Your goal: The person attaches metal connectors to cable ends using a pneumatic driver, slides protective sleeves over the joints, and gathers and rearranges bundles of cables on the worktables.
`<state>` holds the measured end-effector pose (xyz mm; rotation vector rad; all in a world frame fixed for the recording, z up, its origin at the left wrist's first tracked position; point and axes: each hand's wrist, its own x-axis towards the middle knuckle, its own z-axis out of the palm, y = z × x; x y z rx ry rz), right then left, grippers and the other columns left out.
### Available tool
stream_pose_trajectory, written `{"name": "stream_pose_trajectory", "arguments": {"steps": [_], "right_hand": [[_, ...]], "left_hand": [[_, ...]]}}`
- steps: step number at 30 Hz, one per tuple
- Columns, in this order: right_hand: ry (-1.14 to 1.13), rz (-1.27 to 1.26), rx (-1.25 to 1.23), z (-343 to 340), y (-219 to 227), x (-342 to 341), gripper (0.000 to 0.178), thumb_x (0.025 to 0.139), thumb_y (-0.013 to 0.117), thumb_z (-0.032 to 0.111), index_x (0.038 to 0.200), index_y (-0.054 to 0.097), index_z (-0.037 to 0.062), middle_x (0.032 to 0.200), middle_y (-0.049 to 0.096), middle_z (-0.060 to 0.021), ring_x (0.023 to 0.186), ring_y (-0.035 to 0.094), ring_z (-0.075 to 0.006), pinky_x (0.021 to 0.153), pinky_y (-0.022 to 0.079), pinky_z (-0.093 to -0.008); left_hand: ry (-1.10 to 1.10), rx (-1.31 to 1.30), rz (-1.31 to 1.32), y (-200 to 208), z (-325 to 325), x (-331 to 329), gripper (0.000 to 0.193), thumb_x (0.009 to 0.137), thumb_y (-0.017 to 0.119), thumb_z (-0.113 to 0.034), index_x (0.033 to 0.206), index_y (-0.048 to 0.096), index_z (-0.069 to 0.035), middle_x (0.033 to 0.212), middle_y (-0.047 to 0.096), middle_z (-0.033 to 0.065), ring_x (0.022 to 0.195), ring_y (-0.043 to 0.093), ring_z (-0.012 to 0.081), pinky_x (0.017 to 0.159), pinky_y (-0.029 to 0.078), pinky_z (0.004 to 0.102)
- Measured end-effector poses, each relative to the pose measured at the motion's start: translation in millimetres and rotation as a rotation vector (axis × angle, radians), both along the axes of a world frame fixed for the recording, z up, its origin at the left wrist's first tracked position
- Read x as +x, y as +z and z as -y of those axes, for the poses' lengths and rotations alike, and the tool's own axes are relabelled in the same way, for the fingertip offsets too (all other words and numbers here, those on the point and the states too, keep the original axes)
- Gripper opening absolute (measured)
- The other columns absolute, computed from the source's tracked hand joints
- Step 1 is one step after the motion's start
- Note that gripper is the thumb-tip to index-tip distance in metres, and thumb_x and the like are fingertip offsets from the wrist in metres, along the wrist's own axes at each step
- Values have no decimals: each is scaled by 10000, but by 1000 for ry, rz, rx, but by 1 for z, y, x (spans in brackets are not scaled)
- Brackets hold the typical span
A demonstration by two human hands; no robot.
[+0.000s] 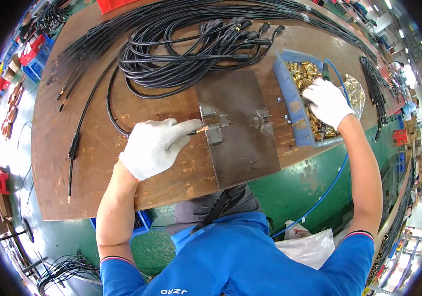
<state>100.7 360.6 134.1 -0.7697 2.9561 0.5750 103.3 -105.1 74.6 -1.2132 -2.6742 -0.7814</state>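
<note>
Both my hands wear white gloves. My left hand (154,145) is closed on a black cable, whose stripped copper end (202,130) points right over a dark metal plate (243,163). Small metal blocks (214,134) are fixed on that plate, just beside the wire tip. Over at the right, my right hand (327,102) is at a blue plastic bin (294,111) of brass-coloured connector parts (305,73). Its fingers are curled around a dark green-handled tool (325,72) with a blue hose; the fingertips and the tool's working end are hidden.
Coiled black cables (166,64) with moulded plugs lie across the back of the brown table (171,190). A separate cable end (74,148) lies at the left. The blue hose (314,209) runs down off the table's right side. A red crate (114,5) stands at the far edge.
</note>
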Motion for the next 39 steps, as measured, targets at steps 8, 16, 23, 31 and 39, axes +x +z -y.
{"name": "stream_pose_trajectory", "arguments": {"steps": [8, 16, 23, 31, 39], "right_hand": [[-132, -108, -245, 4, 7, 6, 153, 867, 706, 124, 1011, 710, 72, 1001, 687, -113, 1023, 666, -337, 914, 547, -462], [-397, 281, -1938, 102, -21, 49, 246, 989, 662, 11, 1226, 597, 22, 1048, 739, -165, 909, 754, -263, 842, 621, -403], [-180, 714, -2474, 165, -84, 37, 281, 966, 725, 18, 1244, 697, -9, 1168, 746, -166, 968, 724, -257, 826, 591, -385], [-243, 838, -2492, 188, -98, 32, 243, 997, 713, 48, 1234, 710, -7, 1239, 734, -156, 1062, 721, -246, 894, 602, -407], [-253, 930, -2535, 197, -97, 33, 238, 1015, 693, 58, 1243, 692, -9, 1213, 738, -141, 1054, 723, -244, 917, 601, -418]], "left_hand": [[12, 35, -5, -3, 2, 1, 387, 924, 716, -168, 1307, 728, -228, 790, 657, 113, 702, 686, 339, 629, 548, 449], [-3, 68, 54, 2, -9, 2, 355, 921, 723, -160, 1271, 745, -218, 784, 655, 109, 687, 676, 337, 627, 538, 448], [4, 176, 47, 7, -18, 2, 415, 871, 747, -91, 1273, 764, -194, 761, 623, 128, 670, 651, 342, 619, 515, 443], [35, 158, 50, 7, -15, 1, 439, 879, 742, -85, 1305, 755, -190, 745, 623, 118, 648, 653, 332, 596, 513, 430], [32, 172, 57, 6, -15, 0, 463, 876, 738, -85, 1327, 747, -184, 752, 632, 116, 644, 656, 325, 596, 518, 428]]}}
